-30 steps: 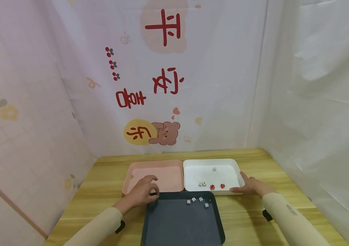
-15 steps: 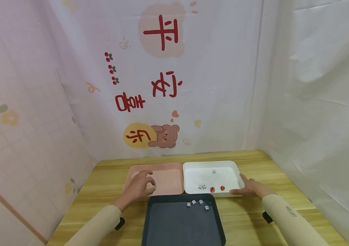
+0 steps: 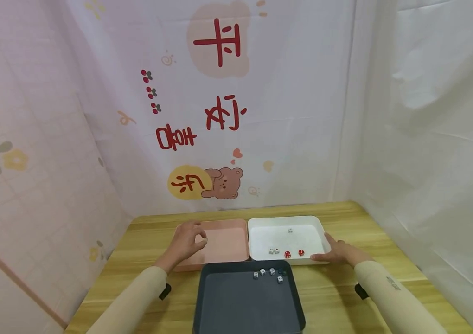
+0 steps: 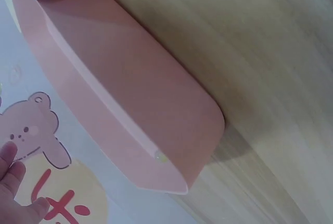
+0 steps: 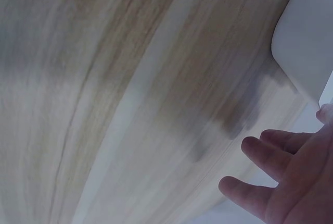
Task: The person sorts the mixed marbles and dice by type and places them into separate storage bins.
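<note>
My left hand [image 3: 184, 241] hovers over the left part of the pink tray [image 3: 229, 239]. Its thumb and index finger meet in a ring, pinching a small pale die [image 3: 205, 239] at their tips. The left wrist view catches only that hand's outer fingers [image 4: 15, 174], at the lower left edge. A yellowish die [image 4: 161, 156] lies at the end of the pink tray. My right hand [image 3: 338, 252] rests on the near right corner of the white tray [image 3: 311, 239], fingers spread and mostly straight. Inside that tray are two red dice [image 3: 288, 254] and several white ones.
In front of both trays stands a dark tray [image 3: 249, 301], with several white dice [image 3: 272, 271] and small dark ones near its far right corner. All three trays sit on a wooden table [image 3: 140, 241]. Printed curtains [image 3: 286, 116] enclose the back and sides.
My left hand has moved from the dark tray's far left corner up and left over the pink tray, fingertips still together. The right hand stays at the white tray.
</note>
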A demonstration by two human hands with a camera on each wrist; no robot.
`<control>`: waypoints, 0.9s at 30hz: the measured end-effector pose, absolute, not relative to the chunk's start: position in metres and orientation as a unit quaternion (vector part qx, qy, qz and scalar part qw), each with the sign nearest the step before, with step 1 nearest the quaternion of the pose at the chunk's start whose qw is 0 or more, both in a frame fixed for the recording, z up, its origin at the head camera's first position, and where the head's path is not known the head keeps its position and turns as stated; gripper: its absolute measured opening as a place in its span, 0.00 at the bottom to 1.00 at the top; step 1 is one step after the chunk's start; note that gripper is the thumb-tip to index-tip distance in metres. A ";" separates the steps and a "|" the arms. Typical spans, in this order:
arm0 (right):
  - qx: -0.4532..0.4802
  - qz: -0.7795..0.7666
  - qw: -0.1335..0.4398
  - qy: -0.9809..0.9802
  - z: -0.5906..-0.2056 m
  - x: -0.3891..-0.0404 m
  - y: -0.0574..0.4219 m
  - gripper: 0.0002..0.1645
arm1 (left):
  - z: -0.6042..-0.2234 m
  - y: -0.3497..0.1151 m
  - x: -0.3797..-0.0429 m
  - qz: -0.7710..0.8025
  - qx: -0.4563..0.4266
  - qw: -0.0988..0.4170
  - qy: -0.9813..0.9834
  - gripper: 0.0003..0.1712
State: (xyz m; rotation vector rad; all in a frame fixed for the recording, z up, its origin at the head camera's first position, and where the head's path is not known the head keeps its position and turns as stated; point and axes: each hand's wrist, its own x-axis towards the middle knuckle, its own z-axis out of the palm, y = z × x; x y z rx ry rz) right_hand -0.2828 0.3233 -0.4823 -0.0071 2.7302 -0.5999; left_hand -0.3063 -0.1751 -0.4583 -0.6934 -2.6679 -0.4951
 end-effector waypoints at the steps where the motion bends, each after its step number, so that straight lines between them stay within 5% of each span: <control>1: -0.002 -0.212 0.174 0.961 -0.482 -0.283 0.322 0.76 | -0.459 -0.176 -0.307 -0.174 -0.237 0.163 -0.942 0.03; 13: -0.014 -0.214 0.168 0.962 -0.476 -0.283 0.321 0.75 | -0.457 -0.173 -0.321 -0.168 -0.205 0.147 -0.953 0.04; 27: -0.004 -0.218 0.181 0.959 -0.477 -0.285 0.322 0.77 | -0.463 -0.185 -0.316 -0.178 -0.185 0.111 -0.960 0.21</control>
